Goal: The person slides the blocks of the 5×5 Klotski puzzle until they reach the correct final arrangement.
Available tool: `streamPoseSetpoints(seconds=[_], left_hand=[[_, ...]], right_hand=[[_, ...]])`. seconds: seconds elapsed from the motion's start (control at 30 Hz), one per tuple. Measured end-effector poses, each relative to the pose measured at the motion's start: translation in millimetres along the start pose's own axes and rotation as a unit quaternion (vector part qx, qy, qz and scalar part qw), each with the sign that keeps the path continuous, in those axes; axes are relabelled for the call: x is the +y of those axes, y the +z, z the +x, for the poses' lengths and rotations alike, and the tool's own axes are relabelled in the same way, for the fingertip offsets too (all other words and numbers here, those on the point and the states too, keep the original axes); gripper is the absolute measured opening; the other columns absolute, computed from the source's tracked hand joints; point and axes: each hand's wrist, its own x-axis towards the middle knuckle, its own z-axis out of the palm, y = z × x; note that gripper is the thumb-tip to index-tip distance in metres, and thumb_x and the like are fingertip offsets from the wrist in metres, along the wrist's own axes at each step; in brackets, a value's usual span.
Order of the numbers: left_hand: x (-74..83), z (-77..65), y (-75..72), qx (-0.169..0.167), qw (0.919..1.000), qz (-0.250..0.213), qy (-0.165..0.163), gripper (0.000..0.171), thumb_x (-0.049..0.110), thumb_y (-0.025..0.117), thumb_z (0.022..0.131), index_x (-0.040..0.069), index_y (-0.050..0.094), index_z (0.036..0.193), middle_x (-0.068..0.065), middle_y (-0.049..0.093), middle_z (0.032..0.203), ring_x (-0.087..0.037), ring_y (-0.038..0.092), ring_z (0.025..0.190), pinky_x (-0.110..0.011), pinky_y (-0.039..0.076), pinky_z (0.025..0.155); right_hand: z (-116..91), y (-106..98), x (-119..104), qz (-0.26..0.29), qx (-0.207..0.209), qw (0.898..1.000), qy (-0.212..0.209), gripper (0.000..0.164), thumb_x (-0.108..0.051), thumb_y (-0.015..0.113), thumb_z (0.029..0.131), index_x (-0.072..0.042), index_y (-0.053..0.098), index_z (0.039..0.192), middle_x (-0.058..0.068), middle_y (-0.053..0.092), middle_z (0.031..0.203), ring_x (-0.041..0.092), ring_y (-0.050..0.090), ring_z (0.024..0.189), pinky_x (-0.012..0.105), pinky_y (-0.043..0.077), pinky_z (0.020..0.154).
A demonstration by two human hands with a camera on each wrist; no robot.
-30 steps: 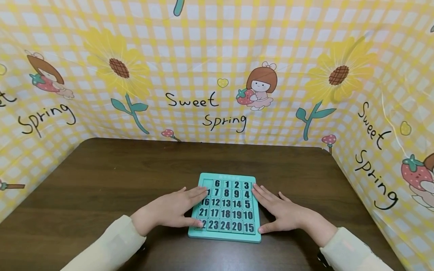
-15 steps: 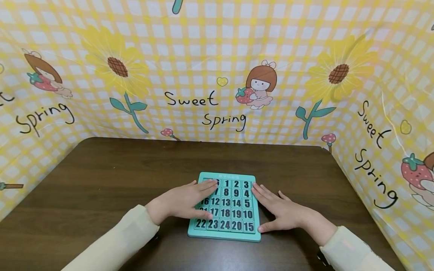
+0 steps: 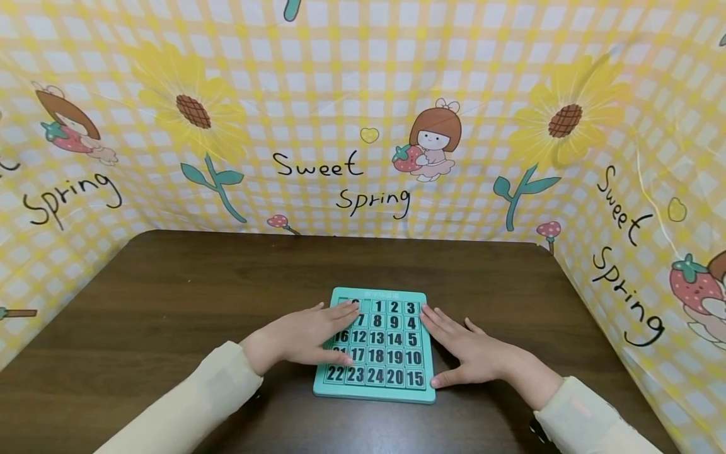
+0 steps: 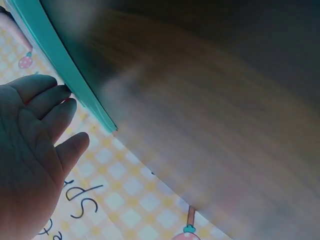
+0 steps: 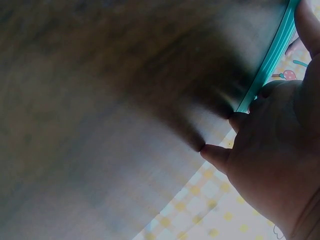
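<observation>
A turquoise number sliding puzzle (image 3: 376, 398) lies flat on the table. My left hand (image 3: 309, 335) reaches over its left side with fairly straight fingers. Its fingertips are on the tile marked 6 (image 3: 355, 302) in the top row, and the thumb lies over the tile marked 17. A narrow gap shows between the 6 and the tile marked 1 (image 3: 378, 307). Beneath the left hand, parts of the left column are hidden. My right hand (image 3: 473, 354) rests along the puzzle's right edge, fingers straight, thumb at the lower right corner. In the right wrist view, two fingertips touch the tabletop.
The dark wooden table (image 3: 272, 265) extends around the puzzle on all sides. A yellow checked cloth (image 3: 317, 94) with printed flowers and lettering stands as a wall behind it and along both sides.
My left hand has moved right and up over the puzzle, then slightly back left. The 6 tile has slid left toward the top left gap. The right hand stays in place.
</observation>
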Motion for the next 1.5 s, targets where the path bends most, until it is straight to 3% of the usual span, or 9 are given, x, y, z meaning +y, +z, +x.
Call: streamPoseSetpoints(seconds=[0.33, 0.5, 0.73, 1.13, 1.5], left_hand=[[-9.1, -14.0, 5.1, 0.018, 0.9997, -0.011, -0.015, 0.092, 0.069, 0.052, 0.091, 0.010, 0.029, 0.157, -0.006, 0.023, 0.166, -0.023, 0.022, 0.154, -0.058, 0.023, 0.120], [-4.3, -15.5, 8.5, 0.023, 0.9997, -0.002, 0.002, 0.091, 0.068, 0.052, 0.091, 0.009, 0.029, 0.157, -0.006, 0.022, 0.166, -0.023, 0.021, 0.154, -0.058, 0.024, 0.120], [11.0, -1.1, 6.7, 0.023, 0.9983, 0.033, 0.042, 0.091, 0.069, 0.049, 0.092, 0.010, 0.027, 0.158, -0.005, 0.020, 0.167, -0.022, 0.018, 0.155, -0.055, 0.026, 0.120], [21.7, 25.3, 2.6, 0.004, 0.9978, 0.046, 0.047, 0.093, 0.072, 0.046, 0.092, 0.014, 0.019, 0.160, -0.001, 0.014, 0.168, -0.018, 0.013, 0.156, -0.052, 0.022, 0.123], [22.3, 32.2, 0.7, -0.014, 0.9982, 0.051, 0.030, 0.092, 0.072, 0.045, 0.092, 0.015, 0.018, 0.160, 0.000, 0.013, 0.168, -0.016, 0.013, 0.156, -0.051, 0.021, 0.123]], right_hand=[[-0.4, 2.0, 1.6, 0.004, 0.000, 1.000, 0.001, 0.113, -0.073, 0.062, 0.082, -0.019, 0.003, 0.162, 0.001, -0.004, 0.169, 0.029, 0.001, 0.156, 0.075, 0.008, 0.114], [-0.9, 2.3, 1.8, 0.006, -0.002, 1.000, 0.001, 0.113, -0.073, 0.061, 0.082, -0.019, 0.003, 0.162, 0.001, -0.004, 0.169, 0.029, 0.001, 0.156, 0.075, 0.008, 0.114], [-0.7, 2.4, 2.4, 0.003, 0.004, 1.000, -0.001, 0.112, -0.073, 0.061, 0.082, -0.019, 0.003, 0.162, 0.001, -0.004, 0.169, 0.029, 0.002, 0.156, 0.075, 0.008, 0.114], [-0.1, 2.0, 0.4, 0.004, 0.001, 1.000, 0.001, 0.112, -0.072, 0.061, 0.082, -0.020, 0.003, 0.162, 0.000, -0.005, 0.169, 0.029, 0.001, 0.156, 0.075, 0.008, 0.114], [-0.7, -0.2, -1.1, 0.006, 0.000, 1.000, 0.001, 0.112, -0.073, 0.061, 0.082, -0.020, 0.004, 0.162, 0.000, -0.004, 0.169, 0.029, 0.001, 0.156, 0.075, 0.008, 0.114]])
